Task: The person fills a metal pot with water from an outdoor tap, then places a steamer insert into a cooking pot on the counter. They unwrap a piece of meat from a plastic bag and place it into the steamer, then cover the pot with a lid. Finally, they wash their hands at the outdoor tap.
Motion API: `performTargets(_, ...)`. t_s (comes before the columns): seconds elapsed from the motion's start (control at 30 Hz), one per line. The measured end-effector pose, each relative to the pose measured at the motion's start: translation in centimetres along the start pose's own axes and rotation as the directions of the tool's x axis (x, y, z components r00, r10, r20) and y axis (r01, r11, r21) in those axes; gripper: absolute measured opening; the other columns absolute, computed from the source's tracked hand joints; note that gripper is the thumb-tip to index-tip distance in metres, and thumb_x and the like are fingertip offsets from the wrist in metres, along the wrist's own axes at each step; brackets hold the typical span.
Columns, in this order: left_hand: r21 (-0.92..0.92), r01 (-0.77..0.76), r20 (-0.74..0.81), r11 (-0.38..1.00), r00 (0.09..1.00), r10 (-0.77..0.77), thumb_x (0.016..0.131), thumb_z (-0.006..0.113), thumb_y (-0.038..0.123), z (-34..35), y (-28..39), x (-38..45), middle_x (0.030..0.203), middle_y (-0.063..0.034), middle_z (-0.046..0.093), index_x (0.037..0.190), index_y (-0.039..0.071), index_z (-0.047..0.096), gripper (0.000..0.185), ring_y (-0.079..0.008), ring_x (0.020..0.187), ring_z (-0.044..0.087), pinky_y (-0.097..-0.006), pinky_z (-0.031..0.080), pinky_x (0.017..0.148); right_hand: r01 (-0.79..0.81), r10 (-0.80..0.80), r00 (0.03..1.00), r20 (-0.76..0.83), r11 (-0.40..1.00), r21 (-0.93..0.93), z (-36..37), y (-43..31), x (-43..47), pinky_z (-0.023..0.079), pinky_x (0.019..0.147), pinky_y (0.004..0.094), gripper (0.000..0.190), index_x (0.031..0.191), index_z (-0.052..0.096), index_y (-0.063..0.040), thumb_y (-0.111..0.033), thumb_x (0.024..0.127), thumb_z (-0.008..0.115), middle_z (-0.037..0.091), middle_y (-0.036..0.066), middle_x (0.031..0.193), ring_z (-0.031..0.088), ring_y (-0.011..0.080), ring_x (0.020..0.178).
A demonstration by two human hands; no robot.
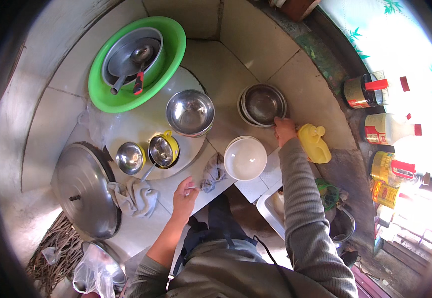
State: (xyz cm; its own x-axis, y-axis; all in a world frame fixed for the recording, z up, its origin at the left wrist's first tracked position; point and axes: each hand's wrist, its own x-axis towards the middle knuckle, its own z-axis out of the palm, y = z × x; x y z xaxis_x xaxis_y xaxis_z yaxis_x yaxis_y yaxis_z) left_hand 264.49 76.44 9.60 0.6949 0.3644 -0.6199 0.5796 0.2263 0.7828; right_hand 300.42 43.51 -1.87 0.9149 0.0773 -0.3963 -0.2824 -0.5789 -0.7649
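Note:
My right hand (pixel 286 130) is at the near right rim of a dark metal bowl (pixel 264 104), its fingers closed on the edge. That bowl rests on top of paler bowls (pixel 240 111) on the tiled counter. Nearer to me stands a stack of white bowls (pixel 245 158). My left hand (pixel 185 199) hovers over the counter's front edge, fingers curled; a small pale thing seems to show at the fingertips, too small to name. Just right of it lies a crumpled grey cloth (pixel 213 173). A shiny steel bowl (pixel 190 111) stands farther back.
A green basin (pixel 175 41) holds a metal pot and ladles. Yellow-sided steel cups (pixel 169 147), a beige cloth (pixel 136 197) and a large metal lid (pixel 85 190) lie left. A yellow jug (pixel 314 143) stands beside my right forearm. Bottles (pixel 378 128) line the window ledge.

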Motion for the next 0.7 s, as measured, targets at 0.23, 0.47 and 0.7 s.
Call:
performTargets(0.23, -0.103, 0.070, -0.066, 0.992, 0.995, -0.077, 0.092, 0.068, 0.003, -2.2, -2.0, -2.9, 0.125, -0.0137, 0.061, 0.139, 0.005, 0.059, 0.048, -0.0176, 0.097, 0.066, -0.0330, 0.059, 0.082, -0.499, 0.477, 0.860, 0.181, 0.712, 0.494, -1.4, -10.7, -5.1, 0.027, 0.043, 0.0267, 0.017, 0.088, 0.055, -0.013, -0.025, 0.098, 0.061, 0.050, -0.001, 0.067, 0.041, 0.0100, 0.051)
performTargets(0.47, -0.160, 0.096, -0.053, 0.982, 0.993, -0.106, 0.094, 0.066, 0.002, -2.2, -1.1, -4.4, 0.120, -0.0129, 0.063, 0.134, 0.004, 0.062, 0.040, -0.0190, 0.095, 0.069, -0.0332, 0.059, 0.081, -0.579, 0.525, 0.811, 0.257, 0.659, 0.481, -1.4, -10.5, -4.5, 0.030, 0.043, 0.0309, 0.015, 0.085, 0.056, -0.009, -0.019, 0.095, 0.061, 0.051, 0.003, 0.067, 0.042, 0.0146, 0.051)
performTargets(0.7, -0.120, 0.075, -0.002, 0.990, 0.997, -0.076, 0.096, 0.064, 0.004, -1.9, -0.6, -4.2, 0.117, -0.0130, 0.067, 0.132, 0.002, 0.063, 0.036, -0.0167, 0.089, 0.068, -0.0301, 0.058, 0.078, -0.509, 0.531, 0.847, 0.005, 0.810, 0.291, 0.3, -10.3, -3.3, 0.048, 0.051, 0.0376, 0.016, 0.091, 0.063, -0.007, -0.022, 0.095, 0.063, 0.064, 0.008, 0.078, 0.061, 0.0217, 0.061)
